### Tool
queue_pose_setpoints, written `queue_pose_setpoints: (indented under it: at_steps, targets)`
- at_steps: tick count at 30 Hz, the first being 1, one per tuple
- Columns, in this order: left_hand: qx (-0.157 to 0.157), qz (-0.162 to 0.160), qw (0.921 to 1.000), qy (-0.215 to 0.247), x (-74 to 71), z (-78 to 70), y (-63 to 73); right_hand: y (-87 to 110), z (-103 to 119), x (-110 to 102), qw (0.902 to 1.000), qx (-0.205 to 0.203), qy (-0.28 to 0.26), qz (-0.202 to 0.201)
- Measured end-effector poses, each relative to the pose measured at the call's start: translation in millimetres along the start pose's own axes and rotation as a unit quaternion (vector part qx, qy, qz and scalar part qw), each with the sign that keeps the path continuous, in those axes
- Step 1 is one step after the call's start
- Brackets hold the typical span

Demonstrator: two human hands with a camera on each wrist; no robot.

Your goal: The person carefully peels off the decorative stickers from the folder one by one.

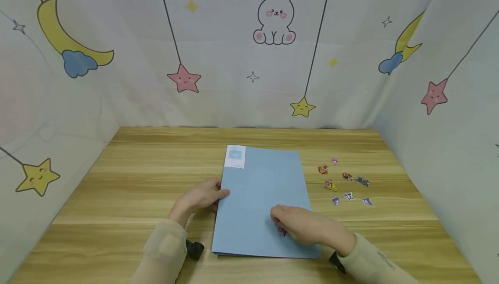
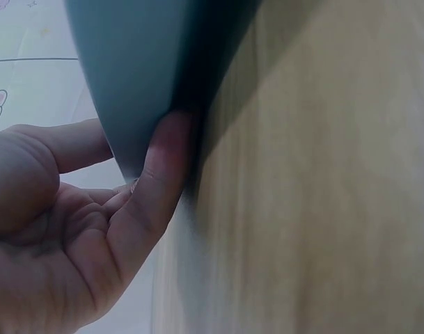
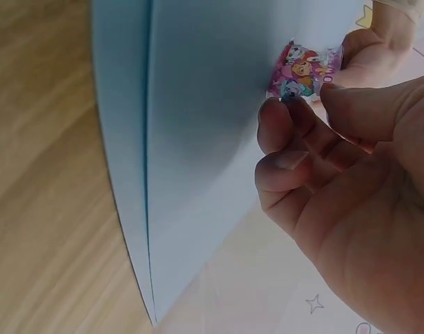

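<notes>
A light blue folder with a white label at its upper left corner lies on the wooden table. My left hand grips its left edge, thumb on the cover. In the left wrist view, the fingers of that hand reach under the folder. Over the lower right of the cover, my right hand pinches a small colourful sticker. Cartoon dogs show on this sticker in the right wrist view, beside the thumb and fingertips of the right hand.
Several loose cartoon stickers lie on the table to the right of the folder. A patterned curtain stands along the back and both sides of the wooden table. Dark wrist cameras hang at both sleeves.
</notes>
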State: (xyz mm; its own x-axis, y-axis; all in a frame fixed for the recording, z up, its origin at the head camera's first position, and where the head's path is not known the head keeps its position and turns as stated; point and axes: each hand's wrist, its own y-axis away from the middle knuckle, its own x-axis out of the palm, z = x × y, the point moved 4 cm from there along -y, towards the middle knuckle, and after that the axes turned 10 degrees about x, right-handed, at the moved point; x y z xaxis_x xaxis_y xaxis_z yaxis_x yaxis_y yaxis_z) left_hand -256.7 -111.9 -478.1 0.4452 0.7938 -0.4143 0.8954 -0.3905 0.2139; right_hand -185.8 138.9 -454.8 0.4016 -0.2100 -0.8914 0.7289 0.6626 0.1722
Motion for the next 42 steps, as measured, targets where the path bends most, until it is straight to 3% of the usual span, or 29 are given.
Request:
queue_pose_setpoints:
  at_steps: [9,15,23,31,37,42]
  targets:
    - [-0.001,0.002,1.0,-0.004,-0.3,0.1,0.7,2.5,-7,-10,0.999,0.006,-0.018,-0.042]
    - [0.001,0.009,0.9999,0.006,0.4,0.9,-0.7,9.1,-18,-25,0.9944,0.01,-0.063,-0.084]
    - [0.004,0.003,1.0,-0.003,-1.2,-2.3,-1.0,28.2,-41,-56,0.9848,0.046,-0.064,-0.155]
    - [0.001,0.005,1.0,-0.003,-0.5,-0.9,-0.2,44.0,-57,-74,0.9782,0.098,-0.085,-0.162]
    - [0.002,0.004,1.0,-0.003,-0.6,-0.4,-0.9,54.4,-74,-84,0.9688,0.114,-0.065,-0.21]
    - [0.002,0.005,1.0,-0.005,-0.7,0.7,-0.9,65.1,-96,-90,0.9591,0.146,-0.08,-0.229]
